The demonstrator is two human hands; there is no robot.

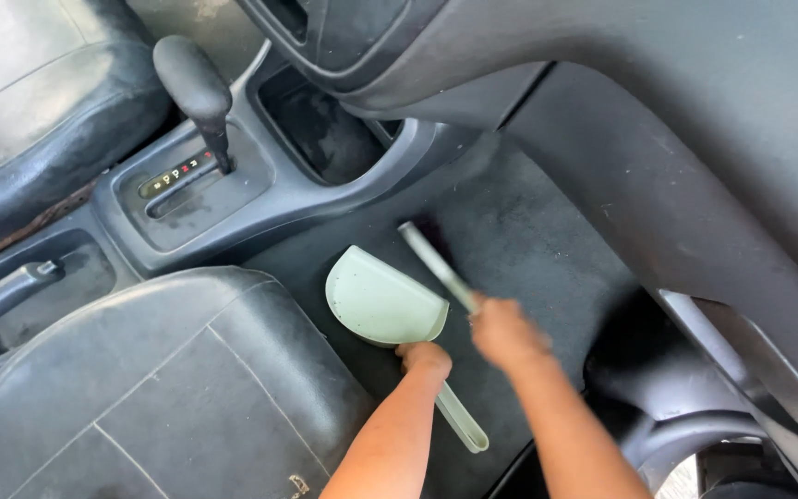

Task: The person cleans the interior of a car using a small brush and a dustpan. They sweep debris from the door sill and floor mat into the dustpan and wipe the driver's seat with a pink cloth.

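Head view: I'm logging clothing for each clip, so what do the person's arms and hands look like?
Both forearms are bare, with no sleeves in view. The left hand and right hand show no gloves, watch or rings; the right hand is motion-blurred, so small details there cannot be told.

dustpan (379,300) is looking pale mint green, brush (436,263) too, floor mat (528,249) dark charcoal, seat (140,388) cracked black leather

Both forearms are bare, with no sleeves, gloves, watch or rings showing; the right hand (507,333) is motion-blurred.
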